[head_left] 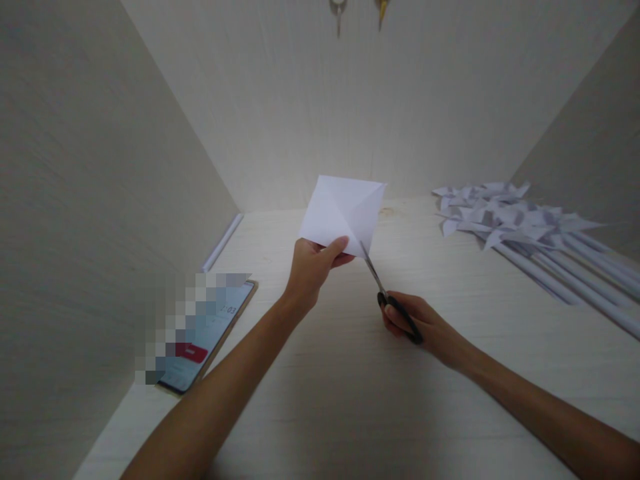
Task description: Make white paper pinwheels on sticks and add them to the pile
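Mid-frame, paper (344, 205) is held by the left hand (311, 265), scissors (381, 288) by the right hand (427, 321); cuts could be skewed by wobble.

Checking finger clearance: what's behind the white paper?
Fingers of the left hand show past the lower edge of the white paper, wall and tabletop beyond. Whatever it covers can't be seen.

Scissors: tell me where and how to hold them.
Grip the black handles, probably from the near right, as the right hand does: their loops slant toward that side, while the slim metal blades point away, at the white paper's near corner.
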`<state>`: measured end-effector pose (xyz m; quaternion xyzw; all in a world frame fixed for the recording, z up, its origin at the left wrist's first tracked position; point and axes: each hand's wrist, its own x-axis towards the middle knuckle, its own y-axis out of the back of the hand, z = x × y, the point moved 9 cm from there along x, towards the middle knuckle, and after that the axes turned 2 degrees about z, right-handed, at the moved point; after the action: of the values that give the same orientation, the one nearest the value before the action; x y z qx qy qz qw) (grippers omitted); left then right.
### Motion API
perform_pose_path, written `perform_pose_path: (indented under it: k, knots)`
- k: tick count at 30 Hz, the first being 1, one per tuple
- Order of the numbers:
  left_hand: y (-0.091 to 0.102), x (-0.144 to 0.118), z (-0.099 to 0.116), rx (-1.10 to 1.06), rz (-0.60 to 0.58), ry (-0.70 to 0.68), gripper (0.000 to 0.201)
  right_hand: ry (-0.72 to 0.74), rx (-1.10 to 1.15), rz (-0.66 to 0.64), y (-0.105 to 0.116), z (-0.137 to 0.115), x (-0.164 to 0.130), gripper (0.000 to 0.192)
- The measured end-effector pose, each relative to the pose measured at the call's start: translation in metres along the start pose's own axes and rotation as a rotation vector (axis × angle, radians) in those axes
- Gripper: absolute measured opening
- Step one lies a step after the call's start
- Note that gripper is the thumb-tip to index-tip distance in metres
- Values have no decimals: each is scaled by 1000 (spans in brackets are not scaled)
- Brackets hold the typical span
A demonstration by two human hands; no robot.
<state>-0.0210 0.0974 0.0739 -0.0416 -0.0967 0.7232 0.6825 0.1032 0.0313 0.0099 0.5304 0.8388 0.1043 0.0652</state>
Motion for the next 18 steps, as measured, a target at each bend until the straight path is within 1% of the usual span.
perform_pose_path:
  k: [6, 13, 18]
  knots:
    - [0, 0, 0, -10, 6, 5, 18, -14, -17, 36, 3, 2, -1, 43]
    - [0, -1, 1, -8, 14, 4, 17, -49, 44, 63, 3, 7, -1, 40]
    - [-1, -1, 1, -24, 8, 2, 17, -60, 19, 90, 6, 10, -2, 38]
